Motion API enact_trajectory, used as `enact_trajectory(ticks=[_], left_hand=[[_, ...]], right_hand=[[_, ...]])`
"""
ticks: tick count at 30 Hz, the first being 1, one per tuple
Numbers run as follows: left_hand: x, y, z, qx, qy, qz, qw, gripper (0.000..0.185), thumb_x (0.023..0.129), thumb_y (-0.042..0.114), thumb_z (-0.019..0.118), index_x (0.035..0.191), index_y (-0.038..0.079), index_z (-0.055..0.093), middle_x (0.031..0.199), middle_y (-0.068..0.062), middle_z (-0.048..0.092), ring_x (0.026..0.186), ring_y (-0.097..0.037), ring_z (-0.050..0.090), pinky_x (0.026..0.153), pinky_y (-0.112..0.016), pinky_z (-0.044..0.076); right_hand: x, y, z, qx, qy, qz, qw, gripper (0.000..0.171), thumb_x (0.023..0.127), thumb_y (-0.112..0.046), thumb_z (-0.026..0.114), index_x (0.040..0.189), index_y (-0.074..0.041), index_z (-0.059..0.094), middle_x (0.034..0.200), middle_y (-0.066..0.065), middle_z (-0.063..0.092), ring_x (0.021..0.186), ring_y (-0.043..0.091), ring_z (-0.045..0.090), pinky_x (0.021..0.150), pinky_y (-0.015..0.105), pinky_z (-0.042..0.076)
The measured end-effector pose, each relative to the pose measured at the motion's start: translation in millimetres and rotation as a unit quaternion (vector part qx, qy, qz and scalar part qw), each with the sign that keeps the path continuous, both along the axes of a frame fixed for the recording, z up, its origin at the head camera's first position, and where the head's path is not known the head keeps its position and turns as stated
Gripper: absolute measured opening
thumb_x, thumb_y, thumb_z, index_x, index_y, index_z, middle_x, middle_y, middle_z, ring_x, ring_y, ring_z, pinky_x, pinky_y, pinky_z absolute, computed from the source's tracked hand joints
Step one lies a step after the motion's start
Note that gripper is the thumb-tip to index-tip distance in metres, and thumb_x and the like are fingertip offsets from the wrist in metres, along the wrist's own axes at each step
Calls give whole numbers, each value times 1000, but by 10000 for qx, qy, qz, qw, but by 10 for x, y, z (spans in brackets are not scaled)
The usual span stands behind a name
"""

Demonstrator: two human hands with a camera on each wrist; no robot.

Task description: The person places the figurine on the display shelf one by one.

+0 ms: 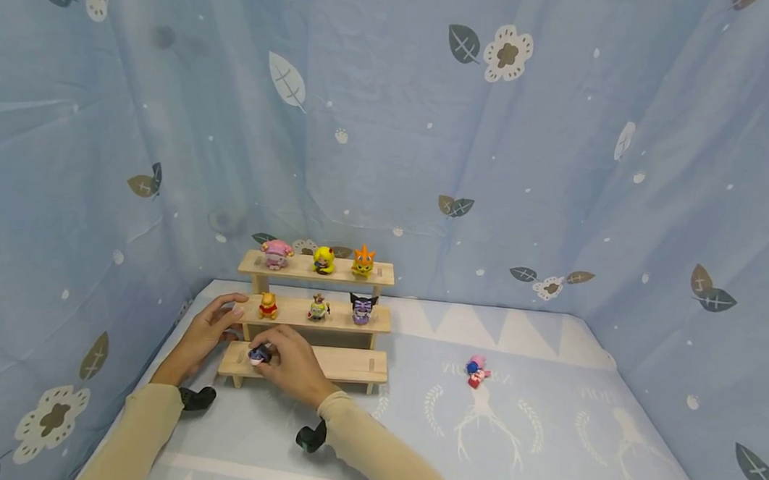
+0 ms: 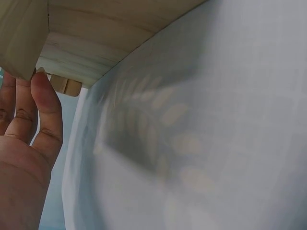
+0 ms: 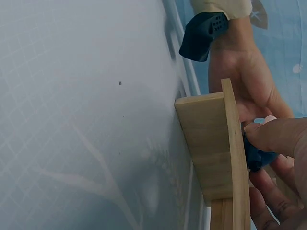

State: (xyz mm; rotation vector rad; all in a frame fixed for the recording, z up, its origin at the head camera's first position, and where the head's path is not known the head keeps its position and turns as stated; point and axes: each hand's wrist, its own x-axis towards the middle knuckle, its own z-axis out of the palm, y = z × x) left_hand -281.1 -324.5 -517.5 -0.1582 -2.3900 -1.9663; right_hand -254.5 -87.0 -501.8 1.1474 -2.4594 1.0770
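Observation:
A three-tier wooden shelf (image 1: 354, 318) stands on the blue cloth at the back left. My right hand (image 1: 276, 352) pinches a small dark-blue figure (image 1: 259, 355) on the left part of the bottom tier (image 1: 352, 364). In the right wrist view the figure (image 3: 256, 155) shows behind the tier's edge (image 3: 211, 143), under my fingertips (image 3: 273, 136). My left hand (image 1: 224, 320) rests with straight fingers (image 2: 45, 103) against the shelf's left end (image 2: 96, 43). A pink figure (image 1: 276, 253), a yellow one (image 1: 323, 260) and an orange one (image 1: 362, 261) stand on the top tier.
On the middle tier stand a yellow bear (image 1: 267, 306), a small pale figure (image 1: 318, 307) and a purple-black figure (image 1: 362, 308). A pink figure (image 1: 477, 371) lies on the cloth to the right of the shelf. Blue patterned curtains (image 1: 558, 169) close in the sides and the back.

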Motion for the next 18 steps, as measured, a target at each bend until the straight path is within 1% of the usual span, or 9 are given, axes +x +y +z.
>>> enact_trajectory(ticks=[4, 9, 14, 18], left_hand=[[4, 7, 9, -8, -10, -3, 10000, 50, 105, 45, 57, 149, 22, 49, 126, -4, 59, 98, -18, 65, 80, -39, 56], [15, 15, 13, 29, -6, -7, 10000, 51, 105, 45, 58, 149, 21, 49, 124, -2, 59, 97, -17, 65, 80, -38, 56], [19, 22, 21, 56, -28, 7, 10000, 51, 105, 45, 58, 149, 22, 49, 124, -1, 60, 97, -17, 66, 80, -38, 56], [-11, 5, 2, 43, -77, 51, 9999, 50, 105, 44, 58, 149, 23, 48, 123, 0, 60, 98, -16, 66, 80, -37, 56]], right_hand=[[-12, -13, -21, 106, 68, -3, 9999, 31, 90, -21, 84, 115, -25, 67, 116, -10, 59, 96, 0, 58, 79, 4, 40], [-16, -9, -22, 243, 39, 36, 9997, 31, 91, -20, 83, 116, -27, 66, 119, -10, 59, 99, -1, 53, 81, 5, 39], [4, 11, 2, 314, -100, 39, 9994, 31, 92, -21, 81, 119, -26, 67, 118, -10, 59, 101, 5, 57, 84, 6, 38], [0, 21, 24, 346, -201, 32, 9992, 32, 92, -24, 82, 121, -26, 68, 117, -10, 61, 103, 7, 60, 85, 7, 39]])
